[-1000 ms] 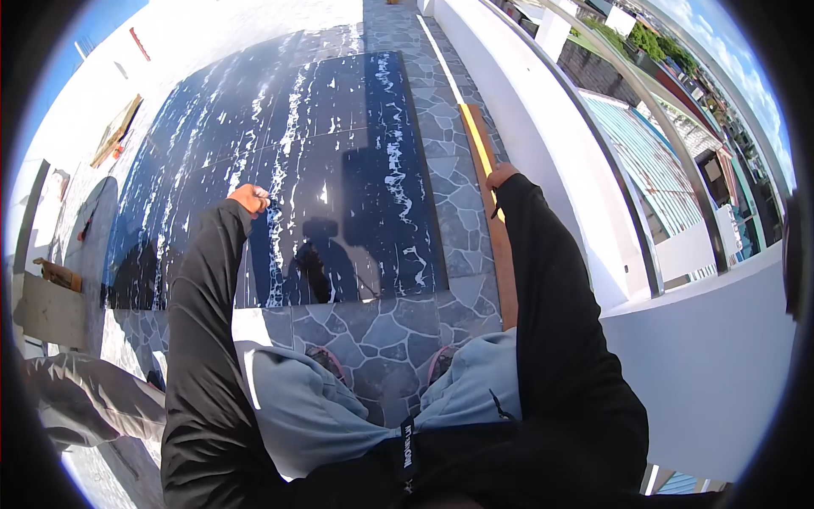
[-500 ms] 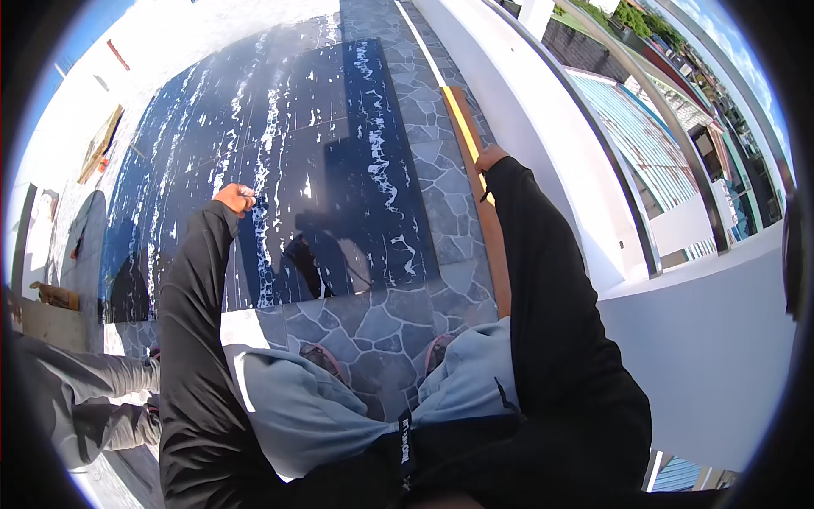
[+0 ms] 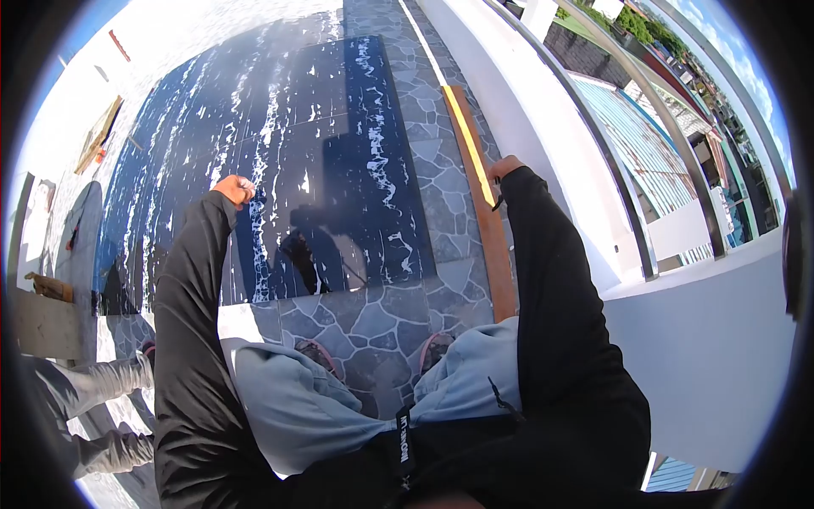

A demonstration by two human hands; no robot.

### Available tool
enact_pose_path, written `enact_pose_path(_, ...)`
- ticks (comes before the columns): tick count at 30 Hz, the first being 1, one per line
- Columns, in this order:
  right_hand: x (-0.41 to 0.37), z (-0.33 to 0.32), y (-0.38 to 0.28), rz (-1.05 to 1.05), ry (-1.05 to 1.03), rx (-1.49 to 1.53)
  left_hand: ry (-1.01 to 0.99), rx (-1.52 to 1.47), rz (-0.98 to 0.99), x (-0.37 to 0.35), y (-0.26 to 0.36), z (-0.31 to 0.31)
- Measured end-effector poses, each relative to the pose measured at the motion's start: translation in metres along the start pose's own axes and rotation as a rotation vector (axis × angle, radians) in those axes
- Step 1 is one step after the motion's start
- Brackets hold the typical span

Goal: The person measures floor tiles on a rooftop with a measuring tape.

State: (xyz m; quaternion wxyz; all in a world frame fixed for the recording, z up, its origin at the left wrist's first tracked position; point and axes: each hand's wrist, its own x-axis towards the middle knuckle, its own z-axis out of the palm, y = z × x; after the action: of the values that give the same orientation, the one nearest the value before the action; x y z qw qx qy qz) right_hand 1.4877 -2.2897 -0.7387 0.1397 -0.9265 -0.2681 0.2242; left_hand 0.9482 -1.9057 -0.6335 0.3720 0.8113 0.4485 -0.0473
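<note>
A yellow measuring tape [image 3: 471, 136] stretches along a brown wooden board [image 3: 502, 280] on the stone-patterned floor. At the tape's near end, my right hand [image 3: 506, 167] is closed, with a small dark piece just below the fingers; the tape's case is not clearly visible. My left hand [image 3: 235, 190] is a closed fist above a large dark blue, white-veined glossy panel [image 3: 322, 212]. Something small and dark shows by its fingers, but I cannot make out what it is.
A low white wall [image 3: 509, 102] with a metal railing [image 3: 585, 119] runs along the right. Another person's legs [image 3: 102, 382] are at the lower left. Wood pieces [image 3: 100, 136] lie at the left. My shoes stand on the stone-patterned floor near the panel's edge.
My right hand has shifted slightly right, and more of the yellow tape's near end shows. My left hand stays almost in place. The other person's legs have shifted a little.
</note>
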Motion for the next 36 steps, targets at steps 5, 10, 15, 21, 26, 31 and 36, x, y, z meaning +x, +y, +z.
enact_pose_path(5, 0.015, 0.004, 0.002, -0.100, -0.029, -0.149, -0.020, 0.001, 0.030, 0.009, -0.003, 0.001)
enact_pose_path(10, -0.002, -0.007, -0.004, -0.107, -0.073, -0.043, -0.002, 0.001, 0.025, 0.013, -0.006, 0.001)
enact_pose_path(15, -0.066, -0.032, -0.041, 0.107, -0.080, 0.204, -0.003, 0.071, 0.036, 0.002, -0.001, -0.002)
enact_pose_path(21, -0.035, -0.022, -0.023, -0.123, -0.036, -0.067, 0.009, 0.035, -0.001, 0.008, -0.006, -0.001)
enact_pose_path(26, -0.050, -0.023, -0.026, -0.084, 0.001, 0.025, 0.012, 0.094, 0.000, 0.000, 0.002, -0.003)
enact_pose_path(31, -0.038, -0.017, -0.020, -0.002, -0.037, 0.216, -0.102, 0.052, -0.013, -0.001, 0.003, -0.003)
enact_pose_path(36, -0.036, -0.014, -0.021, 0.023, -0.078, 0.224, -0.068, -0.062, -0.020, 0.006, -0.008, -0.002)
